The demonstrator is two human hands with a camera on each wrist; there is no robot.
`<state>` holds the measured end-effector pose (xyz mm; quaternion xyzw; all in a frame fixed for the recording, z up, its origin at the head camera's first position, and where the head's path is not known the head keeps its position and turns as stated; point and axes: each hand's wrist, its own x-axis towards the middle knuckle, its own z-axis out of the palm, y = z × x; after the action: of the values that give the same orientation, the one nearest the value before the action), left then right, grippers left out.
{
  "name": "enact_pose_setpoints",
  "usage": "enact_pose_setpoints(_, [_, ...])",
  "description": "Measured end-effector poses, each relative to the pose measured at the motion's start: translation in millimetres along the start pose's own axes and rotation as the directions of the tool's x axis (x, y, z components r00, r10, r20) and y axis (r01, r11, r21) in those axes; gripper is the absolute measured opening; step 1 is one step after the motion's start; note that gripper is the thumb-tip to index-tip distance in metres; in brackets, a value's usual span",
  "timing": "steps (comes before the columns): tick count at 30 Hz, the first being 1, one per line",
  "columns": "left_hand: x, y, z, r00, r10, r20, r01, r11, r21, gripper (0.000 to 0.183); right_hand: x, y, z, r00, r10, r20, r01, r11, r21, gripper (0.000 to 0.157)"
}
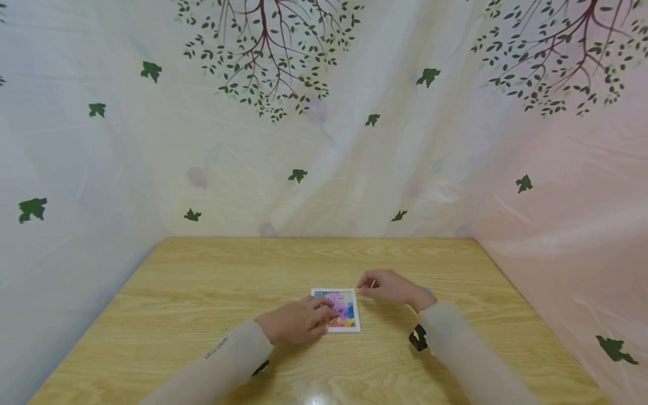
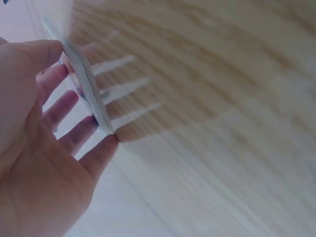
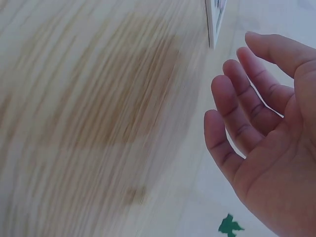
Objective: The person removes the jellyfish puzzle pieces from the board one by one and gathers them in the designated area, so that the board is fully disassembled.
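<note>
A small square picture board (image 1: 350,322) with a white border, perhaps a jigsaw, lies flat on the table. Its print shows a pink figure with blue and yellow patches, and a pale patch shows near its upper right corner. Across its left part rests my left hand (image 1: 298,322), fingers spread over the picture; the left wrist view shows fingertips and thumb along the board's edge (image 2: 89,84). Just right of the board, my right hand (image 1: 390,287) hovers with loosely bent fingers. Nothing lies between those fingers (image 3: 224,94) in the right wrist view.
A small blue thing (image 1: 428,289) peeks out behind my right wrist, mostly hidden. The wood-grain table (image 1: 228,270) is bordered by hanging cloth (image 1: 324,208) printed with trees and green leaves at the back and both sides. Dark wrist devices (image 1: 418,337) sit under my sleeves.
</note>
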<state>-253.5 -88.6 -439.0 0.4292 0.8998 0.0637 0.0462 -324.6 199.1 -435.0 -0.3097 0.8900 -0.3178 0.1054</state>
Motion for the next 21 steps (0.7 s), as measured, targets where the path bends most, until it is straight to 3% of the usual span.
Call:
enact_pose_setpoints(12, [-4.9,-3.3,-6.4,0.996,0.078,0.034,-0.078,0.997,-0.001,0.044,21.5,-25.3,19.2,0.998,-0.005,0.062,0.008,0.999,-0.035,0.022])
enact_pose_setpoints(21, [-5.3,-6.0,-3.3,0.995,0.085,0.043,-0.086,0.996,0.012,0.046,27.7,-29.7,26.7,0.998,0.026,0.062,-0.022,0.997,-0.068,0.021])
